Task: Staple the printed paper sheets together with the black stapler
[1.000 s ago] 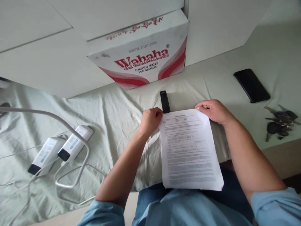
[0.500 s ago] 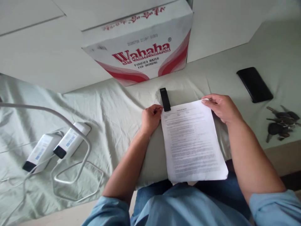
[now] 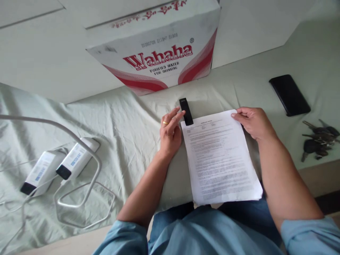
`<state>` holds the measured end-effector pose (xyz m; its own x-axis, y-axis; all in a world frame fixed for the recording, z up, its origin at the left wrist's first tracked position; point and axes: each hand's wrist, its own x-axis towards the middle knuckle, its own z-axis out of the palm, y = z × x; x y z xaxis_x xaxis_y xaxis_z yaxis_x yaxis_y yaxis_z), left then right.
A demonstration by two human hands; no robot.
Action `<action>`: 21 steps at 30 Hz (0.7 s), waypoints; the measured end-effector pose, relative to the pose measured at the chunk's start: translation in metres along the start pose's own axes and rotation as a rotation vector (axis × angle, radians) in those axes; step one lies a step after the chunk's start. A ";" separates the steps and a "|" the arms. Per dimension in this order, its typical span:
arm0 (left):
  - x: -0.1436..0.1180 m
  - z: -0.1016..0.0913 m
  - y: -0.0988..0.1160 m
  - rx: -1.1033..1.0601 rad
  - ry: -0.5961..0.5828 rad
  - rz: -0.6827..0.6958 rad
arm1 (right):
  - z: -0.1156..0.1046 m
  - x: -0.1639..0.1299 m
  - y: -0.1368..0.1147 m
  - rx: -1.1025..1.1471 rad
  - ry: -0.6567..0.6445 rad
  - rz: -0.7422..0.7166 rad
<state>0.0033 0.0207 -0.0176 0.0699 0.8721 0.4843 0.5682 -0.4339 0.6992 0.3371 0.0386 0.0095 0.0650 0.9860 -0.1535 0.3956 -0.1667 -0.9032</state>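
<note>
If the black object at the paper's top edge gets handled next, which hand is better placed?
Probably the left hand: it is right beside the black object and holds nothing visible, whereas the right hand pinches the paper at the other top corner.

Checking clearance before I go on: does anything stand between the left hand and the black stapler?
Nothing visible does. The left hand is right at the side of the black stapler, whose near end overlaps the printed sheet.

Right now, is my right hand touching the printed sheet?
Touching: the head view shows your right hand at the top right corner of the printed sheet, its thumb lying over the paper.
</note>
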 end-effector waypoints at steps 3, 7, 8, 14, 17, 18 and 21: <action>0.000 -0.002 -0.004 0.000 -0.130 0.097 | 0.000 0.000 -0.001 -0.009 -0.002 0.008; -0.002 0.000 -0.006 0.055 -0.188 0.008 | 0.002 -0.001 -0.003 0.014 0.023 0.021; -0.003 0.002 -0.006 0.060 -0.180 -0.008 | 0.002 -0.001 -0.003 0.024 0.031 0.019; -0.001 0.002 -0.011 -0.120 -0.116 0.008 | -0.007 -0.006 -0.013 0.111 -0.220 0.045; -0.002 -0.001 -0.009 -0.156 -0.031 0.012 | -0.015 -0.012 -0.018 0.132 -0.365 0.024; -0.002 -0.001 -0.007 -0.167 0.007 -0.034 | -0.016 -0.014 -0.019 0.146 -0.374 0.017; -0.004 -0.003 0.001 -0.240 0.137 -0.256 | -0.014 -0.015 -0.018 0.244 -0.309 0.005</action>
<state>0.0012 0.0164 -0.0174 -0.1691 0.9277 0.3328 0.3437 -0.2610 0.9021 0.3418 0.0271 0.0332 -0.2273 0.9443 -0.2378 0.1640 -0.2036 -0.9652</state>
